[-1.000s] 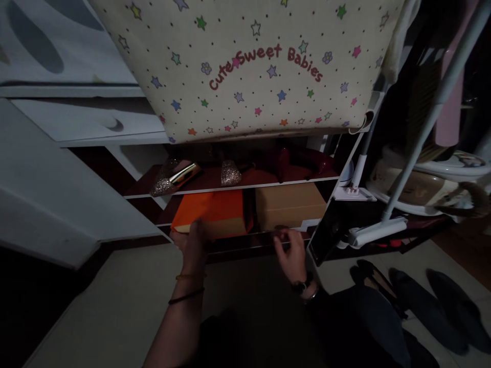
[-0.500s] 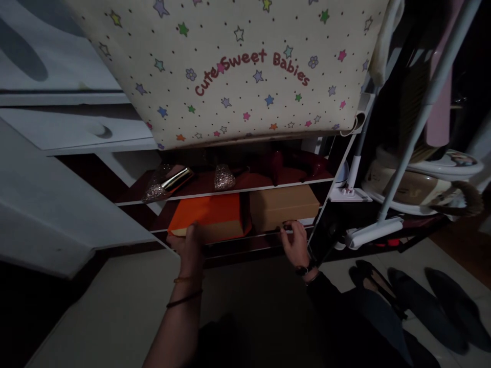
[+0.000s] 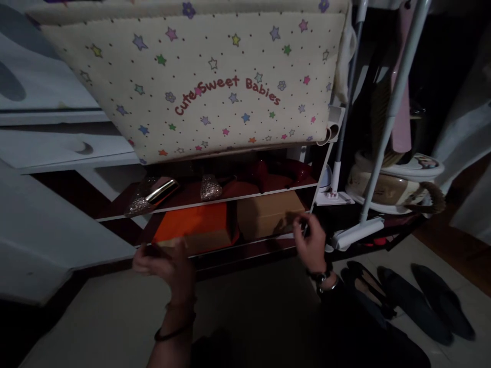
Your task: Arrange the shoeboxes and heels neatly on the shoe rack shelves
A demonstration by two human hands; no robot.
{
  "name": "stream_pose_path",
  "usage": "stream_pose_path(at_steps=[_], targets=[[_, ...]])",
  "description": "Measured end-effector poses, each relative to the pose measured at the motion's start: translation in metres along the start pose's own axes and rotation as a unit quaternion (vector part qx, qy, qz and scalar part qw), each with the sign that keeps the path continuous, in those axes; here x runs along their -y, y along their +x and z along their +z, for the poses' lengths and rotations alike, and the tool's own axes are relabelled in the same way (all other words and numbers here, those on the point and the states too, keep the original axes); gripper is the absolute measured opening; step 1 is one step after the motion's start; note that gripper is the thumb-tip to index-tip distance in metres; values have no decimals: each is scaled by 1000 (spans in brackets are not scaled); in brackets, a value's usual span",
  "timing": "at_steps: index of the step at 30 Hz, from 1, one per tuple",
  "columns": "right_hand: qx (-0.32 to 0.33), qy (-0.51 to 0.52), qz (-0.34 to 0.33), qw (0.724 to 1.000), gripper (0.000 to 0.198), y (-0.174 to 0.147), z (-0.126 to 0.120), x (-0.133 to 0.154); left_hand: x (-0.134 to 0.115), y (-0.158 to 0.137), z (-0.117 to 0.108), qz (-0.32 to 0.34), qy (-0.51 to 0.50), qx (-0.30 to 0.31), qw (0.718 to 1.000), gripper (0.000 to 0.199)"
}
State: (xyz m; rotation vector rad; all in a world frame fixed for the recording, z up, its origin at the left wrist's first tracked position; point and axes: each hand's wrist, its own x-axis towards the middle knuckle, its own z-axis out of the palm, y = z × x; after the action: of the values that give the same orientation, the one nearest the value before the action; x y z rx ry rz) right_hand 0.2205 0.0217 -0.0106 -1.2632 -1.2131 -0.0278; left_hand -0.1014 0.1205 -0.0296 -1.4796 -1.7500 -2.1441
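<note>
We see our left hand (image 3: 169, 263) hanging palm-open, fingers loosely spread and holding nothing, just in front of the near left corner of the orange box (image 3: 195, 230); the motion blur keeps us from telling whether the fingertips touch that corner. The orange box lies on the lower shelf (image 3: 245, 246) of the shoe rack, its near edge at the front lip of the shelf, and the brown cardboard box (image 3: 268, 217) sits right beside it on the right, the two touching or nearly so. Our right hand (image 3: 310, 240), with a watch on the wrist, is raised at the near right corner of the brown box, fingers curled; we cannot tell whether it pinches anything, since the fingertips are blurred and dim. So the orange box lies ahead of the left hand and to the left of the right hand, with the brown box between it and the right hand. On the upper shelf (image 3: 199, 202) rest a glittery pointed shoe (image 3: 151, 197), another glittery shoe (image 3: 210, 188) and dark red shoes (image 3: 284, 171). A cream star-printed cloth (image 3: 215, 82) hangs above the rack. To the right lean mop poles (image 3: 387, 122), and dark shoes (image 3: 414, 301) lie on the floor.
</note>
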Motion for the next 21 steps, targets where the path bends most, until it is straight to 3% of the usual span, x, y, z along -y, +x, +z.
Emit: stream_pose_path(at_steps=[2, 5, 7, 9, 12, 14, 18, 21], targets=[[-49, 16, 22, 998, 33, 45, -15, -7, -43, -14, 6, 91, -18, 71, 993, 70], [-12, 74, 103, 992, 57, 107, -19, -28, -106, -27, 38, 165, -58, 187, 967, 63], [30, 72, 163, 984, 69, 135, -13, -39, -138, -27, 72, 162, -101, 242, 951, 64], [48, 24, 191, 980, 78, 153, -5, -43, -161, -21, 107, 111, -131, 284, 943, 78], [66, -81, 203, 974, 86, 171, 3, -40, -182, -7, 151, 27, -85, 321, 943, 90], [93, -131, 217, 963, 87, 181, 7, -37, -191, 2, 169, -5, -21, 351, 936, 88], [135, -182, 230, 946, 72, 193, 11, -37, -198, 13, 183, -36, 55, 377, 924, 72], [108, -172, 205, 957, 62, 188, 14, -39, -190, 15, 184, -4, 48, 368, 929, 67]])
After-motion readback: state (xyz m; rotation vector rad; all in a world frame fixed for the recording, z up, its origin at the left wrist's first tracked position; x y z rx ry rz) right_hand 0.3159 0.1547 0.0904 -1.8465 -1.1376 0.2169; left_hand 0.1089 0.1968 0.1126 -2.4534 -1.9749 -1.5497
